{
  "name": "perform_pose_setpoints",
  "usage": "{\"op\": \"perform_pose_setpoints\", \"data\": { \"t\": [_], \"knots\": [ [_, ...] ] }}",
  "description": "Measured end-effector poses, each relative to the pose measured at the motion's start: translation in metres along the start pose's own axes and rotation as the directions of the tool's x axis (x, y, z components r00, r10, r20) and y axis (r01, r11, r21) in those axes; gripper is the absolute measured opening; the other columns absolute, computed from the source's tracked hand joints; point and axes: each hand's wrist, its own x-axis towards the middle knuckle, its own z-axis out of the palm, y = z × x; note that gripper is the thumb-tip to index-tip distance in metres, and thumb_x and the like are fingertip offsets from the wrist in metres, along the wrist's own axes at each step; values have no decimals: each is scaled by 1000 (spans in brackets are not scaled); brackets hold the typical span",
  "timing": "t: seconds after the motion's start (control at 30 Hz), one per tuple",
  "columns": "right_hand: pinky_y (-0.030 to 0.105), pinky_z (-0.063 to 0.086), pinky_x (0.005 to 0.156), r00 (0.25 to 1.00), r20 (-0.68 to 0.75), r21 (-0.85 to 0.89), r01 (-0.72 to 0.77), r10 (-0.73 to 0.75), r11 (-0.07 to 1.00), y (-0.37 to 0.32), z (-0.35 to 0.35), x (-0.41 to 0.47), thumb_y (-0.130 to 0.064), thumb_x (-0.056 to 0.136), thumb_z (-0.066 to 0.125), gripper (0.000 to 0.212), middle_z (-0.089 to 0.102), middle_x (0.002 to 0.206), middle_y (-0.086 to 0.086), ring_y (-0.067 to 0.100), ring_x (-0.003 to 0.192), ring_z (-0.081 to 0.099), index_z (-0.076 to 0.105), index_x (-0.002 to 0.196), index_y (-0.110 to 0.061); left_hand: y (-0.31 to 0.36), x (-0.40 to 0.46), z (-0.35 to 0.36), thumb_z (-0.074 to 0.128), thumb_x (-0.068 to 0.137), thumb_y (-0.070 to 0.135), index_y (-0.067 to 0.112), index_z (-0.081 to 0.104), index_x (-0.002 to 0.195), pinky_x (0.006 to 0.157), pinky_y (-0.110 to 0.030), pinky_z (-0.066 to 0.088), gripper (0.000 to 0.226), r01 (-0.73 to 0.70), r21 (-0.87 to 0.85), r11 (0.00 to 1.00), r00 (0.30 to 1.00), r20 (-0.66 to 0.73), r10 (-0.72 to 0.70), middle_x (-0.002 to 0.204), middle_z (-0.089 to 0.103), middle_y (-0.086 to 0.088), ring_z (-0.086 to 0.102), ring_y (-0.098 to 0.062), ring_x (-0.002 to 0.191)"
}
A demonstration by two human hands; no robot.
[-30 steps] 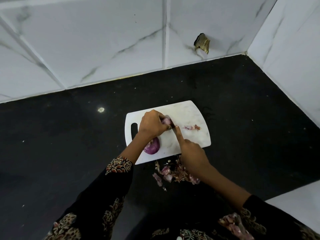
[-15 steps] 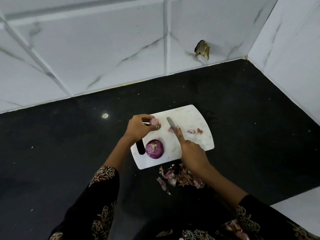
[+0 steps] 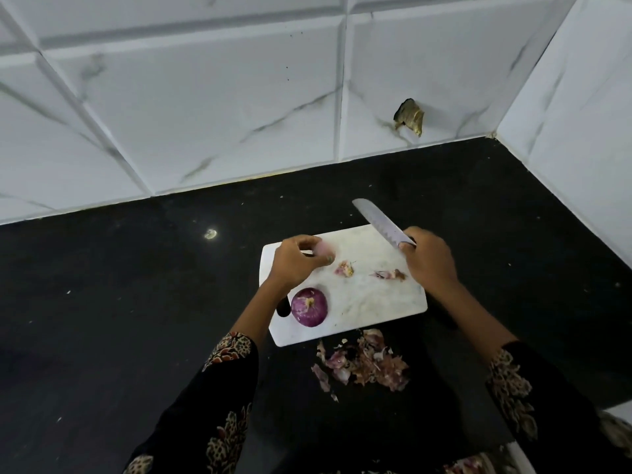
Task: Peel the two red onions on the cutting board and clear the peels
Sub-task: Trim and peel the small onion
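The left hand pinches a small pale red onion over the white cutting board's far left, while the right hand, gripping the knife, holds its blade angled up-left, just right of that onion.

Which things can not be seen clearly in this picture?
- Onion in the left hand: head view, fingers cover most of it, so how far it is peeled is unclear.
- Knife handle: hidden inside the right hand.
- Cutting board handle slot: partly behind the left wrist.
- Peels at the bottom right: cut off by the frame edge.
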Motion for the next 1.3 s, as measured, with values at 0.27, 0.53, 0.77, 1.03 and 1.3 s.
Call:
{"op": "perform_pose_setpoints", "data": {
  "t": [0.27,0.53,0.77,1.03,1.3],
  "knots": [
    [39,36,89,979,203,-117,19,5,993,11,20,37,-21,92,50,24,61,115,10,36,111,44,59,113,-14,-4,8,5,82,73,15,13,69,109,84,-30,54,38,28,4,1000,1000,-9,-28,106,68,-1,66,-17,91],
    [41,34,93,986,-131,128,119,-102,985,-17,37,8,0,85,51,30,59,104,5,26,106,46,70,100,-18,-9,12,5,83,72,16,13,69,110,86,-31,54,40,62,-34,997,998,-15,-63,108,69,-2,66,-17,93],
    [21,26,84,927,214,229,259,-308,938,-25,64,-28,13,81,42,48,57,105,4,25,104,42,70,108,-15,-7,10,6,83,72,13,11,69,110,83,-28,55,40,50,-62,997,998,-19,-52,107,68,-3,66,-17,92],
    [17,46,81,872,332,386,222,-360,895,-11,23,-96,10,76,45,35,67,91,2,11,86,60,73,88,-6,-6,7,10,84,71,14,14,69,108,67,-8,49,40,26,-85,996,1000,8,-25,102,68,2,65,-12,86],
    [6,41,72,975,222,280,-51,-13,959,-2,18,-38,4,87,50,27,61,114,10,17,90,61,68,107,-1,0,1,13,82,72,7,8,67,113,69,-9,51,44,53,-142,988,996,76,-42,106,68,-2,63,-10,86]
  ]
}}
